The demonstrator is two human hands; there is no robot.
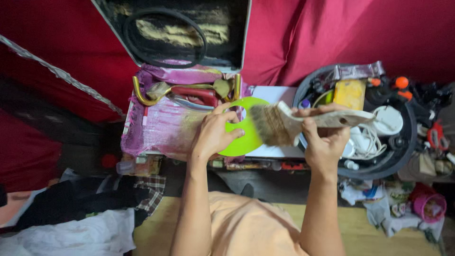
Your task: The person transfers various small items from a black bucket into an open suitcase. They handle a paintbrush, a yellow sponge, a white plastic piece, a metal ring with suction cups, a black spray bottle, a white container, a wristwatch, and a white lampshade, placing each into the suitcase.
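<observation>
Red bedding [332, 33] carries open case [156, 123], white box [275, 95], round black tub [398, 156]; clothes [80, 204] on floor.

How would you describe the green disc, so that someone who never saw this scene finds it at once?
Start at the open case with pink lining, in front of the red cloth. At its right edge the left hand holds a flat, round disc, beside the wide brush in the right hand. It is the only bright lime-green thing, and it has a finger hole near the rim.
</observation>
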